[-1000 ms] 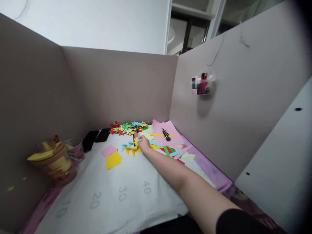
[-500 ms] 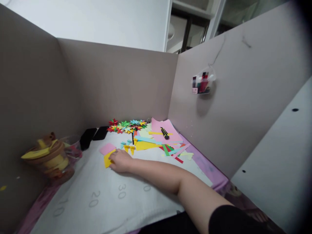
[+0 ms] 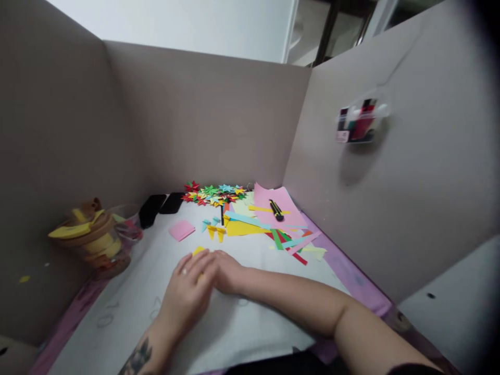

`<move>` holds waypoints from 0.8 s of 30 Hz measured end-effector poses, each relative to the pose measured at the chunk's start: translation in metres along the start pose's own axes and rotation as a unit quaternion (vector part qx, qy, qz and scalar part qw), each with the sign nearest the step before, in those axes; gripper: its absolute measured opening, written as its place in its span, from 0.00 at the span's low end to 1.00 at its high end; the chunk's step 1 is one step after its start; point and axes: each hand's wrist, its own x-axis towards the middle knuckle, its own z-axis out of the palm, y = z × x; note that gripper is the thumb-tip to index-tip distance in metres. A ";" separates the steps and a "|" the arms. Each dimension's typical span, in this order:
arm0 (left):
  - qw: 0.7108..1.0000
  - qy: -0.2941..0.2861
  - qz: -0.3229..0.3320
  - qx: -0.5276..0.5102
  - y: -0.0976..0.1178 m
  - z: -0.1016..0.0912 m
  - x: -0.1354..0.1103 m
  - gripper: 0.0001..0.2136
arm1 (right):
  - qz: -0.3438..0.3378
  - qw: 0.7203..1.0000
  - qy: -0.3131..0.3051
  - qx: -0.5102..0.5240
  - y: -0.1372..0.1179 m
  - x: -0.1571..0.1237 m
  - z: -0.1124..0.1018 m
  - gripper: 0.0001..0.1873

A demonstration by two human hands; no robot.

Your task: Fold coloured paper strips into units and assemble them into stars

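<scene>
Both hands meet over the white table cover. A yellow paper square (image 3: pixel 200 250) pokes out past their fingers, and most of it is hidden. My left hand (image 3: pixel 191 286) is closed on the yellow paper, with its fingers bent over it. Against it, my right hand (image 3: pixel 226 271) is closed on the paper's right side, its fingertips partly covered. A pink paper square (image 3: pixel 182 230) lies flat just beyond the left hand. Small folded yellow pieces (image 3: pixel 216 233) and light blue folded pieces (image 3: pixel 211 224) stand a little farther back.
Colourful paper stars (image 3: pixel 213 194) are heaped along the back wall. Right of them, a cutter knife (image 3: pixel 276 210) rests on pink paper (image 3: pixel 269 194) among loose strips (image 3: pixel 291 242). At left are a brown-rimmed container (image 3: pixel 97 234) and two black slabs (image 3: pixel 152 210). A clear box (image 3: pixel 361 122) hangs on the right wall.
My right hand has lifted the yellow paper square off the spot beside the pink one and drawn it nearer. The left hand has come into view and joined it. The view has shifted.
</scene>
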 end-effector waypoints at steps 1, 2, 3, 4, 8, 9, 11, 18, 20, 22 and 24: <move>0.998 -0.026 0.000 0.050 -0.005 -0.003 0.008 0.08 | 0.001 1.000 0.001 0.003 0.002 -0.005 -0.001 0.14; 0.993 -0.060 -0.009 0.101 -0.010 -0.005 0.017 0.08 | -0.001 1.000 0.002 0.009 0.004 -0.010 -0.002 0.15; 0.985 -0.096 -0.024 0.144 -0.015 -0.006 0.026 0.09 | -0.006 1.000 0.004 0.019 0.004 -0.015 -0.004 0.17; 0.975 -0.130 -0.052 0.171 -0.020 -0.006 0.033 0.10 | -0.008 1.000 0.004 0.029 0.004 -0.020 -0.007 0.18; 0.949 -0.226 -0.070 0.208 -0.032 -0.001 0.052 0.10 | 0.037 0.998 0.003 0.042 0.007 -0.032 -0.018 0.21; 0.947 -0.234 -0.079 0.206 -0.033 0.000 0.055 0.11 | 0.045 0.998 0.000 0.045 0.008 -0.033 -0.019 0.21; 0.942 -0.257 -0.111 0.185 -0.036 0.001 0.061 0.15 | 0.056 0.997 -0.004 0.055 0.012 -0.034 -0.020 0.22; 0.919 -0.339 -0.176 0.095 -0.046 0.001 0.078 0.14 | 0.030 0.996 -0.015 0.084 0.026 -0.030 -0.025 0.21; 0.921 -0.337 -0.184 0.074 -0.049 0.001 0.079 0.12 | 0.015 0.996 -0.038 0.075 0.029 -0.028 -0.031 0.22; 0.921 -0.339 -0.186 0.052 -0.053 0.001 0.079 0.10 | 0.007 0.997 -0.048 0.060 0.033 -0.025 -0.036 0.21; 0.916 -0.348 -0.196 0.025 -0.059 0.002 0.079 0.12 | 0.009 0.998 -0.043 0.038 0.039 -0.022 -0.038 0.20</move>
